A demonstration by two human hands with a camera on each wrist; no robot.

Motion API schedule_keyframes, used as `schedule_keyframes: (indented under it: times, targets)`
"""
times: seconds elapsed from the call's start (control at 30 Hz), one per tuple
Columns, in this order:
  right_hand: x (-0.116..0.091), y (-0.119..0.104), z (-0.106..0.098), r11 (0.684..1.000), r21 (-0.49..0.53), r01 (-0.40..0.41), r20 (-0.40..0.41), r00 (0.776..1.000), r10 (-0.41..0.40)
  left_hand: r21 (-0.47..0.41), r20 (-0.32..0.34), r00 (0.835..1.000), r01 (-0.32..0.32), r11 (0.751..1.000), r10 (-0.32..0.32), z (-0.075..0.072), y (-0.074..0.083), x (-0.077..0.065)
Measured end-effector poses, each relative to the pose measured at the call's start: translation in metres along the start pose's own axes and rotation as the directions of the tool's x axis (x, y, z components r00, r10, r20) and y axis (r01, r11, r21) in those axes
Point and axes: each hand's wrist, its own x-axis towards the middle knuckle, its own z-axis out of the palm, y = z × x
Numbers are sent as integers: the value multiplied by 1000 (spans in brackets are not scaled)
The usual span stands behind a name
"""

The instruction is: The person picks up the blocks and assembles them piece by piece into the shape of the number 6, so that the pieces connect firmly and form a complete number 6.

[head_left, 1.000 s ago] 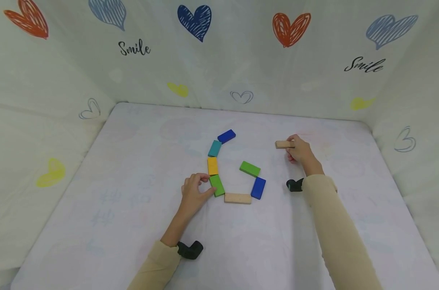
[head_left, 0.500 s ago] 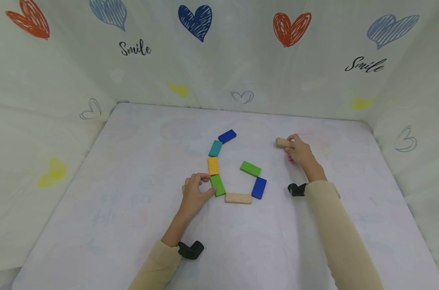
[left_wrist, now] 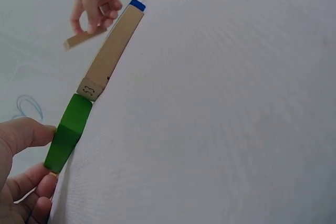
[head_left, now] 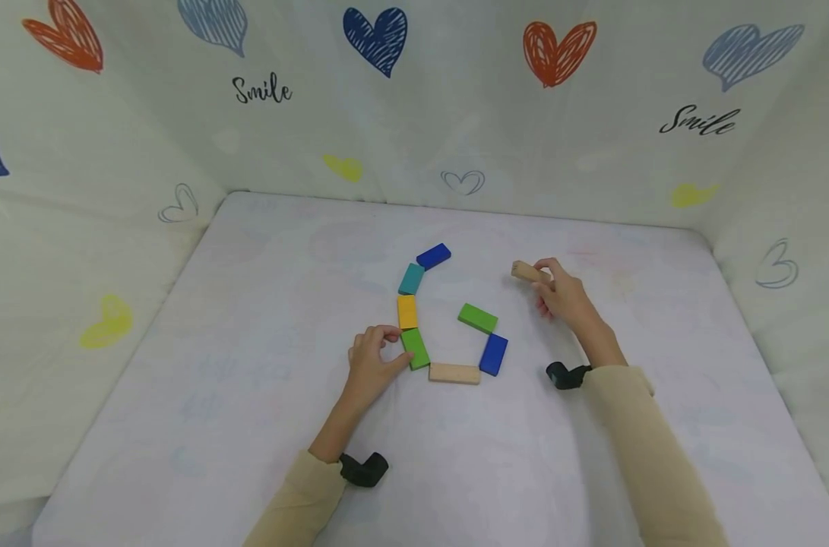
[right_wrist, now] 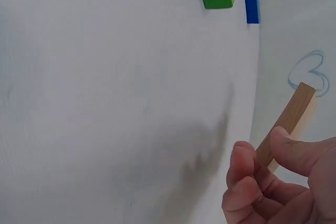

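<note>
Left hand (head_left: 371, 365) and right hand (head_left: 567, 298) well apart, both over the worktop (head_left: 250, 304). Right hand pinches a held wooden block (head_left: 527, 272) between thumb and fingers — off the surface, on the far-edge side, to the right of the row, one end sticking out toward the left edge. Left hand has thumb and finger pinching the near-left green block (head_left: 418, 350), which lies on the worktop.

Row layout, a curve with its gap facing the far and right edges. Starting nearest the far edge: far blue block (head_left: 433, 256), teal block (head_left: 411, 279), yellow block (head_left: 406, 312), near-left green block, then lying wooden block (head_left: 454, 373) closest to the near edge, roughly parallel to it. From there it turns back toward the far edge: near-right blue block (head_left: 493, 355), then inner green block (head_left: 478, 318) angled in. Neighbours meet at ends or corners.

Writing: the pale curtain (head_left: 455, 114) past the far edge reads "Smile" twice, in black script, among red, blue and yellow hearts. End face of the lying wooden block carries a small dark mark in the left wrist view — looks like "53", can't be sure.

Sleeves (head_left: 298, 494) are beige; a black wrist device (head_left: 364, 470) sits at the left cuff, a second black device (head_left: 567, 376) at the right.
</note>
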Motion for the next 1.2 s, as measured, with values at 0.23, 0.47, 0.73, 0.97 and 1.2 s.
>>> schedule_keyframes:
  times: [0.23, 0.47, 0.73, 0.97, 1.2]
  targets:
    - [-7, -25, 11, 985, -143, 92, -32, 995, -97, -3, -4, 1000, -4, 1000, 4, 0, 0, 0]
    - [-11, -50, 26, 972, -153, 178, -2, 984, -180, 4, -2, 1000, 3, 1000, -3, 0, 0, 0]
    - [-11, -76, 43, 963, -165, 211, 72, 977, -202, 1, 9, 999, 45, 999, -45, 0, 1, 0]
    - [-9, -89, 56, 957, -181, 227, 118, 971, -208, 6, 7, 999, 39, 999, -39, 0, 1, 1]
    - [-3, -96, 71, 946, -200, 256, 148, 962, -229, 7, 9, 999, 42, 999, -42, 0, 0, 2]
